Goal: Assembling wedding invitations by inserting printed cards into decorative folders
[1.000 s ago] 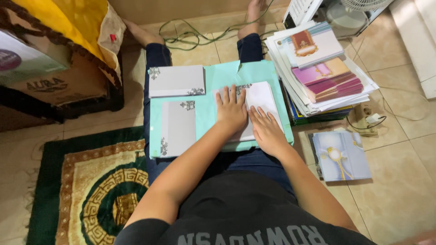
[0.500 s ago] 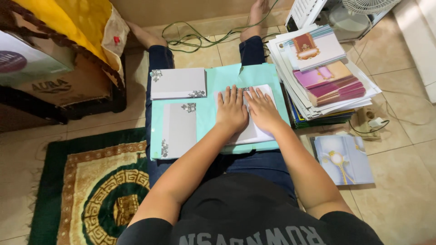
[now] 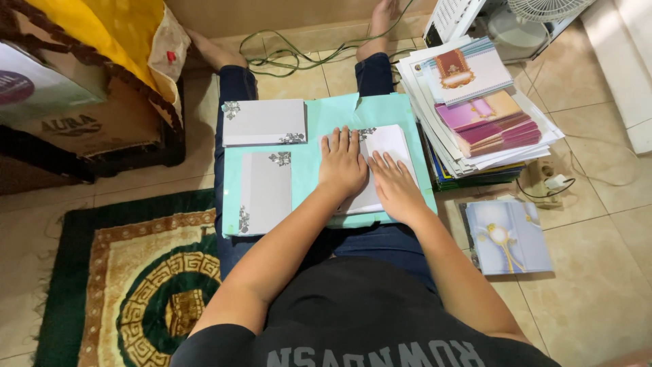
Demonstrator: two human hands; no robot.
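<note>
Flat down, both of them: left hand [image 3: 342, 165] and right hand [image 3: 396, 186] pressed palm-first, fingers spread and unclenched, gripping nothing, on a white card [image 3: 387, 146] with a dark floral corner. Card lying on the right part of a teal board [image 3: 319, 122] balanced across the lap, legs in dark jeans stretched out beneath it. Side by side on the card, thumbs close, left hand a little farther forward.

On the same board, two more grey-white cards with floral corners — one upright card [image 3: 266, 192] at the near left, one sideways card [image 3: 264, 122] at the far left, hanging partly over the board's edge. Well apart from the hands.

Just right of the board, on the tiled floor, a tall paper stack [image 3: 475, 112] topped with pink and purple sheets and a card with a red emblem. Nearer, by the right forearm, a pale blue booklet [image 3: 508, 236] with a gold ornament. At far left, a green and gold rug [image 3: 129, 285] and a cardboard box [image 3: 88, 115] under yellow cloth. Green cable [image 3: 292, 58] by the feet.
</note>
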